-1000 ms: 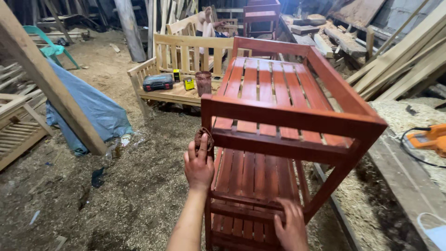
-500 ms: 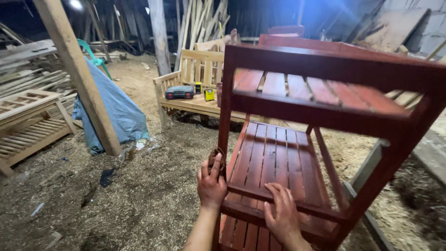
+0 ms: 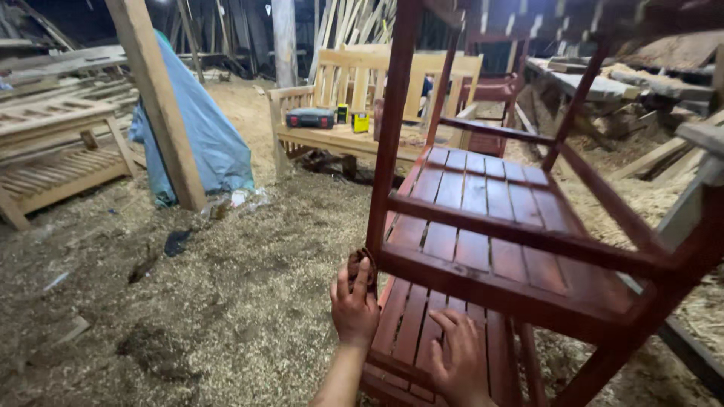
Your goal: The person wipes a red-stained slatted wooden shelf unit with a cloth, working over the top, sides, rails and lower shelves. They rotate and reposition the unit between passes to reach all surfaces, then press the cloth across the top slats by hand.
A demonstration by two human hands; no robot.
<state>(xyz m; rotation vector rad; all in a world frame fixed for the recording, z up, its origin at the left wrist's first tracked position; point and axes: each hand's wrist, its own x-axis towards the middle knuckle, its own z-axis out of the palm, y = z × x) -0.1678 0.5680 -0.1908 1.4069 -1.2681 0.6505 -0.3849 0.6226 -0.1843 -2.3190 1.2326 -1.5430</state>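
Left hand (image 3: 354,305) presses a dark brownish pad (image 3: 362,265) against the front post of the red slatted shelf unit (image 3: 490,226), fingers clenched round the pad; right hand (image 3: 461,362) lies flat on the lowest slats, fingers spread and released, gripping nothing. The shelf unit stands on the sawdust floor (image 3: 226,301), just before the person. Behind it, an unpainted wooden bench (image 3: 354,139) carries a dark tool case (image 3: 310,117); a blue tarp (image 3: 204,143) hangs beside a leaning post (image 3: 154,98).

Left hand (image 3: 354,309): bare, no glove, ring or watch; forearm bare, no sleeve in view. Right hand (image 3: 461,362): bare, ungloved, fingers unadorned.
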